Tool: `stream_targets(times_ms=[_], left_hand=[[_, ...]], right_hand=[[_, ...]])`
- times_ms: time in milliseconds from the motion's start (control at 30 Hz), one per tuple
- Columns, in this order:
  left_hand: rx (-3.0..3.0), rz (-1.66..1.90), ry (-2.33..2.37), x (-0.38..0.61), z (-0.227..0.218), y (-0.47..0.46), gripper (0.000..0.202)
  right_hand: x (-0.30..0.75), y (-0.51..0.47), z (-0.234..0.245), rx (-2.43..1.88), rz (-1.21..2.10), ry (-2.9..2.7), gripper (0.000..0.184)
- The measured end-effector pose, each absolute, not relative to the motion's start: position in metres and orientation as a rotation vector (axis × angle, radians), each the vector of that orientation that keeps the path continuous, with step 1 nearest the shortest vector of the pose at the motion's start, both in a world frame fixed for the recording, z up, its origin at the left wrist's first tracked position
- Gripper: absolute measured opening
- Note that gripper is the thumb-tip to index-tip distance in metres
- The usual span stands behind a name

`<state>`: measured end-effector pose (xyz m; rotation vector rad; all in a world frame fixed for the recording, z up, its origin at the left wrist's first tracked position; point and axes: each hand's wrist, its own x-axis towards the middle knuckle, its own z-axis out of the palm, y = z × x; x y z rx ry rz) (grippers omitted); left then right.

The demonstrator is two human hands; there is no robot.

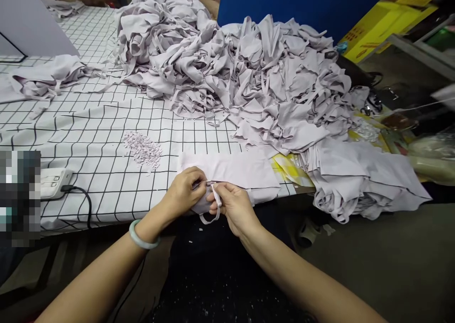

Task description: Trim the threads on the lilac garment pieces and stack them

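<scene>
A pale lilac fabric piece (227,166) lies at the table's front edge under both hands. At its left side, my left hand (188,188) is closed in a pinch on a thin part of the piece. My right hand (234,204) pinches a narrow fabric strap (217,200), which hangs down in a loop below the fingers. Something small and whitish, too small to name, shows at the right fingertips, and a thin line runs from there to the left hand. The fingers partly hide the strap's ends.
A big heap of lilac fabric pieces (227,62) covers the back of the checked table (106,185). Stacked pieces (366,176) overhang the edge at right. Small fabric snippets (142,150) lie left of my hands, near a white power bank (56,183) with a black cable. Other people's arms show at the back.
</scene>
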<state>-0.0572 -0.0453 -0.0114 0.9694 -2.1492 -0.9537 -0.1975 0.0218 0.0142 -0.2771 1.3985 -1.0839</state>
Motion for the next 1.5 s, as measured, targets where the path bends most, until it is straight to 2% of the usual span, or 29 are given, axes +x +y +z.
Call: stream_targets(times_ms=[333, 667, 900, 1033, 1100, 1200, 1300, 1367, 1400, 1500], left_hand=[[1.005, -1.034, -2.132, -0.058, -0.010, -0.046, 0.014], [0.951, -0.981, -2.133, -0.056, -0.015, -0.046, 0.013], [0.860, -0.901, -2.183, -0.052, -0.014, -0.042, 0.013], [0.832, -0.873, -2.261, -0.046, -0.010, -0.034, 0.028], [0.838, -0.891, -2.295, -0.042, -0.007, -0.035, 0.029], [0.965, -0.800, -2.302, -0.034, -0.003, -0.047, 0.024], [1.410, -0.409, -2.259, -0.026, 0.000, -0.072, 0.024], [1.680, -0.237, -2.252, -0.026, 0.004, -0.090, 0.034], [1.750, -0.237, -2.285, -0.027, 0.006, -0.098, 0.036], [1.738, -0.422, -2.473, -0.032, 0.019, -0.111, 0.023]], right_hand=[[-0.196, 0.017, 0.013, -0.270, -1.130, 1.428, 0.016], [-0.192, 0.012, 0.013, -0.321, -1.005, 1.390, 0.015], [-0.206, 0.038, 0.023, -0.197, -0.877, 1.197, 0.025], [-0.211, 0.089, 0.025, -0.274, -0.828, 1.118, 0.034], [-0.217, 0.109, 0.023, -0.307, -0.846, 1.146, 0.037], [-0.247, 0.113, 0.020, -0.565, -0.987, 1.441, 0.041], [-0.302, 0.079, 0.017, -1.102, -1.122, 1.995, 0.028], [-0.336, 0.041, 0.014, -1.391, -0.997, 2.270, 0.019], [-0.347, 0.021, 0.012, -1.460, -0.899, 2.360, 0.019], [-0.355, -0.021, 0.007, -1.405, -0.819, 2.369, 0.024]])
